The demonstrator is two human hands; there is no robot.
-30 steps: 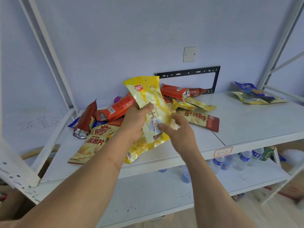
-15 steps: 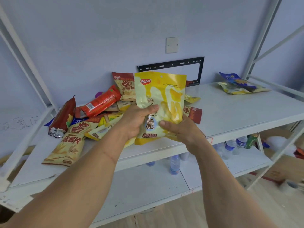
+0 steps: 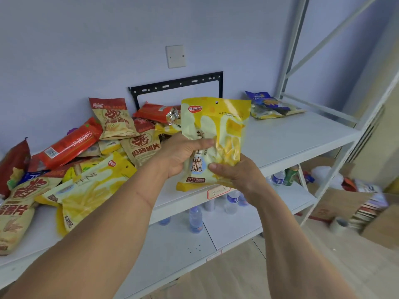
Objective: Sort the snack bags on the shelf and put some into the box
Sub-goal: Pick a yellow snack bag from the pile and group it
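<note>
**Desk:** What's nearest the lens?

**Photographer:** Two bare forearms reach up from the bottom edge. The left hand [image 3: 183,155] grasps a yellow snack bag [image 3: 216,139] at its left side, thumb curled across the front. The right hand [image 3: 235,175] pinches the lower right part of the same bag, thumb on the front, fingers behind. The bag stands upright, held clear of the white shelf [image 3: 291,139], in front of its edge.

**Desk:** And behind the hands?

**Photographer:** At left, a heap of snack bags [image 3: 90,160] lies on the shelf: a second yellow bag [image 3: 90,188] nearest, beige potato-chip bags [image 3: 15,212] beside it, an orange-red pack [image 3: 71,143] tilted higher up, dark red ones at the far left. They overlap one another. Below, on the lower shelf, water bottles [image 3: 195,219] stand in a loose row.

**Desk:** Farther back?

**Photographer:** Two bags, blue and yellow [image 3: 272,105], lie well apart from the heap at the shelf's far right corner. On the wall are a black bracket [image 3: 177,84] and a white switch plate [image 3: 176,56]. At right on the floor are cardboard boxes [image 3: 336,201], blurred; their contents cannot be told.
</note>
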